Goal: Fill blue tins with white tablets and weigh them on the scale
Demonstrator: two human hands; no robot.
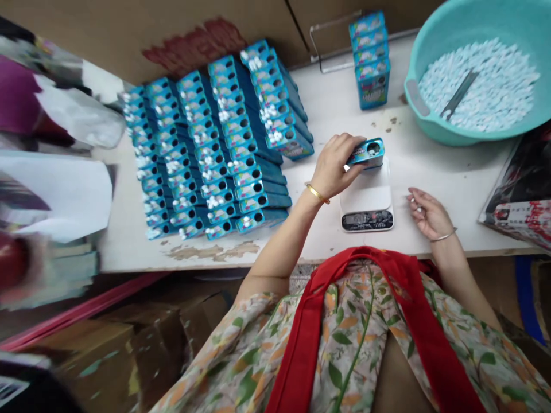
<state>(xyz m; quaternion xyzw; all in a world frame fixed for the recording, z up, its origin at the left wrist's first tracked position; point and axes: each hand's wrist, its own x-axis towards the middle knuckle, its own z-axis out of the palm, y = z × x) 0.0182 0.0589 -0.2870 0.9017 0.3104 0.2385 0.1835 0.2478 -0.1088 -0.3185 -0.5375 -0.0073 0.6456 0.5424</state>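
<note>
Rows of blue tins on the white table — teal basin of pale tablets.

Left hand reaches forward with fingers curled closed; right hand rests palm-up, fingers loose.
</note>
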